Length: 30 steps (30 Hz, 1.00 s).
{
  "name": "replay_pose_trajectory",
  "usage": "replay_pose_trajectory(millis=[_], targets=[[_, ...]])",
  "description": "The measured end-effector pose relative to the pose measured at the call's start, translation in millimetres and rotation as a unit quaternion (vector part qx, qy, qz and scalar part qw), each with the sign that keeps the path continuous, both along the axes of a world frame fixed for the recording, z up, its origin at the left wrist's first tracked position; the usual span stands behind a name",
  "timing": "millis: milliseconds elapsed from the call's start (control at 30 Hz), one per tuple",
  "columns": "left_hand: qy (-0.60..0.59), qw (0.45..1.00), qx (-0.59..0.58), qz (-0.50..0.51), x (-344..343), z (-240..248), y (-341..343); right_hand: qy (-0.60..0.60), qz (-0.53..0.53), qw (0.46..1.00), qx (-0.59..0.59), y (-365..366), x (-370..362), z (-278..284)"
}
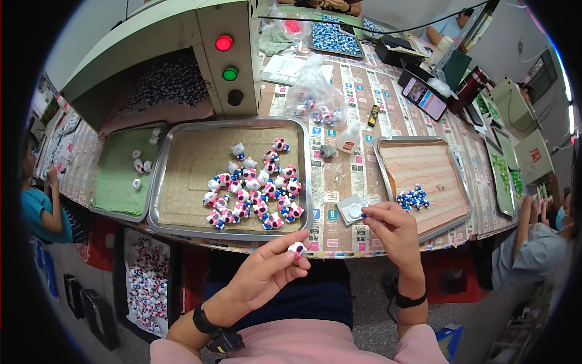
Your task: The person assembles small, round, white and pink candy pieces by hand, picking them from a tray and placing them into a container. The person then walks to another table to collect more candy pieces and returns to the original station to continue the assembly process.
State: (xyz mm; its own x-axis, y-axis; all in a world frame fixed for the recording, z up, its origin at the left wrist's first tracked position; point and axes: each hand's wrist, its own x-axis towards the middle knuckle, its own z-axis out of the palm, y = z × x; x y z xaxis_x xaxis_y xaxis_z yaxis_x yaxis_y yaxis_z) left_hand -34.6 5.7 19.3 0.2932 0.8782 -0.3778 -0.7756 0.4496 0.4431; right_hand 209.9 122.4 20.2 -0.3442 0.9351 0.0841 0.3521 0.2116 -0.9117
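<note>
Between the thumb and fingers of my left hand (267,264) is a small white figurine head (296,248) with dark and pink markings, held just off the table's front edge. My right hand (394,230) pinches a tiny blue piece (364,216) beside a small white dish (350,210) on the table. Right of that dish, a tray (445,173) lined with pinkish cloth bears a pile of small blue-and-white pieces (413,198). On the left, a large metal tray (188,151) carries many white, pink and blue cat figurines (251,188).
A white squeeze bottle (348,139) and a clear plastic bag (315,97) stand behind. At the far left is a green-lined tray (115,176), below a machine (227,57) with red and green lights. A phone (424,97) leans at the back right. Other people sit at both sides.
</note>
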Motion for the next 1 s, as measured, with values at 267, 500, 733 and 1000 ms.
replay_pose_trajectory(millis=[267,500,733,1000], targets=[[0.006,1.0,-0.02,-0.018,2,-1,-1,-0.142,-0.029,0.976,0.165,6,-17,-10],[0.0,1.0,-0.015,-0.006,9,-4,-2,-0.172,-0.021,0.965,0.195,8,-15,-9],[0.024,1.0,-0.009,-0.002,21,-5,3,-0.06,-0.027,0.994,0.09,-12,-21,13],[0.023,0.999,-0.02,-0.021,29,-8,5,0.054,0.047,0.997,-0.013,-53,-27,23]])
